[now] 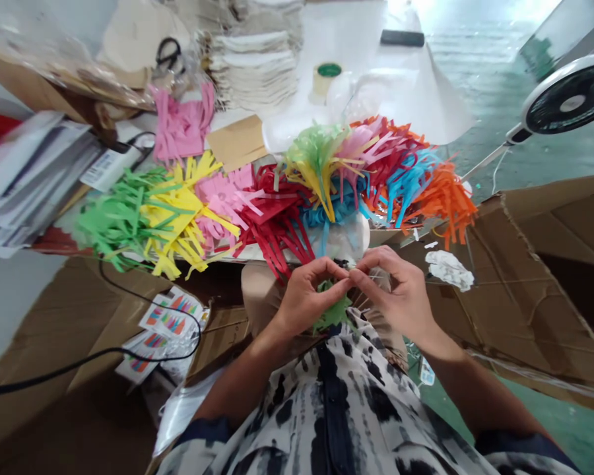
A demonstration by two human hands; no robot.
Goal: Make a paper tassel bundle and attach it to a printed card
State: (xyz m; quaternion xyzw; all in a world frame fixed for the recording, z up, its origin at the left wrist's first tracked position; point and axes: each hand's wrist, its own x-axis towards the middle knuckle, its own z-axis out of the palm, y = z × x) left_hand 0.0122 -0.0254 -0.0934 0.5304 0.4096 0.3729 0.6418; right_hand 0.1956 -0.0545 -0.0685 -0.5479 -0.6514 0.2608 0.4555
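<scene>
My left hand is closed in a pinch above my lap, with a green tissue-paper tassel hanging just under its fingertips. My right hand pinches right beside it, thumb and forefinger meeting the left fingertips. Whatever sits between the right fingers is too small to make out. Along the table edge ahead lie fringed paper tassels: green, yellow, pink, red, blue and orange. A green-and-yellow tassel lies on top of the blue one.
Behind the tassels are pink fringed paper, black-handled scissors, stacked off-white bundles and a tape roll. Paper packets lie left. A fan and open cardboard box stand right. A black cable crosses the left side.
</scene>
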